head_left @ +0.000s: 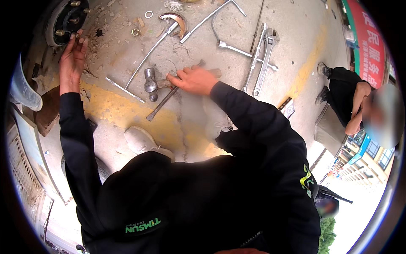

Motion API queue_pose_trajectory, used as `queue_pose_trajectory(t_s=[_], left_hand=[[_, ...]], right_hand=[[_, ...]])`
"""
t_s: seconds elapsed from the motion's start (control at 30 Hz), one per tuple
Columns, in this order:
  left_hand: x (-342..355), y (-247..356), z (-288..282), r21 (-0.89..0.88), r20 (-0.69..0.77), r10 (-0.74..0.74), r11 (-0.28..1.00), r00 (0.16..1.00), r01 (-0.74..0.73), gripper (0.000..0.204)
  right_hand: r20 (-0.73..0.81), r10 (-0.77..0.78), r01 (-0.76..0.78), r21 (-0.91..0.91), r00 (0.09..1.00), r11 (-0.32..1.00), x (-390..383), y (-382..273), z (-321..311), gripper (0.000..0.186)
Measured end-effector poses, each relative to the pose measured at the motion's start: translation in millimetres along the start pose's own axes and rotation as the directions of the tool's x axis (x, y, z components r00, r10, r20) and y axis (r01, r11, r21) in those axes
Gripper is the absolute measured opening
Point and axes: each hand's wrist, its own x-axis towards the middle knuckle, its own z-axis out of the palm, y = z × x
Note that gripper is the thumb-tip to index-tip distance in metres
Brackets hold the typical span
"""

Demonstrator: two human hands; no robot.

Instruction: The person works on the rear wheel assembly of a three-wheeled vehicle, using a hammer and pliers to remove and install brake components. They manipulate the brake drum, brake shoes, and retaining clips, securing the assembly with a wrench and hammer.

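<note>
My left hand [72, 61] reaches up to a dark round wheel hub [63, 21] with brass-coloured studs. Its fingertips pinch a small brass-coloured nut [76, 36] at the hub's lower edge. My right hand [195, 79] lies curled over the spot where a flat-tipped steel chisel [160, 106] crosses the wooden handle of a ball-peen hammer [151, 84]. Which of the two the fingers grip is hidden. Left of the hammer lies a long T-handle wrench [144, 61], its far end against a curved brake shoe [179, 23].
To the right lie an adjustable wrench [264, 63], a long bar tool [256, 55] and an L-shaped wrench [207, 21]. A metal ring [148, 14] and rust flakes litter the concrete. A brown block [47, 111] stands beside my left forearm. Another person [347, 93] is at the right.
</note>
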Motion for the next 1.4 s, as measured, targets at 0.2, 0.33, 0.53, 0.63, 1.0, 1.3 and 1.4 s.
queue_pose_trajectory(t_s=[0.2, 0.33, 0.53, 0.63, 1.0, 1.3, 1.4], left_hand=[[-1, 0, 0, 0.039, -0.025, -0.031, 0.999, 0.999, 0.032, 0.022], [-14, 27, -9, 0.007, 0.033, 0.022, 1.000, 0.999, -0.023, 0.018], [-2, 4, 23, 0.013, -0.039, -0.115, 0.993, 0.993, 0.116, 0.011], [-18, 24, 24, 0.075, -0.067, -0.086, 0.993, 0.994, 0.091, 0.008], [-7, 12, 27, 0.006, -0.147, -0.141, 0.990, 0.979, 0.143, 0.007], [-26, 10, 28, 0.118, -0.237, -0.064, 0.989, 0.969, 0.094, 0.022], [-54, -30, 95, 0.474, -0.299, -0.297, 0.779, 0.907, 0.411, 0.043]], right_hand=[[-0.018, 0.196, -0.196, 0.025, 0.980, 0.980, -44, 83, -101, 0.037], [-0.055, 0.496, -0.494, -0.226, 0.867, 0.839, -99, 189, -242, 0.029], [0.068, 0.826, -0.824, -0.064, 0.560, 0.563, -206, 227, -252, 0.034], [0.216, 0.762, -0.787, 0.273, 0.611, 0.553, -158, 122, -200, 0.031], [0.291, 0.685, -0.705, 0.543, 0.668, 0.457, -143, 85, -42, 0.039], [0.169, 0.786, -0.655, 0.669, 0.595, 0.352, -116, 170, -62, 0.036], [0.059, 0.870, -0.615, 0.731, 0.490, 0.297, -129, 201, -33, 0.037]])
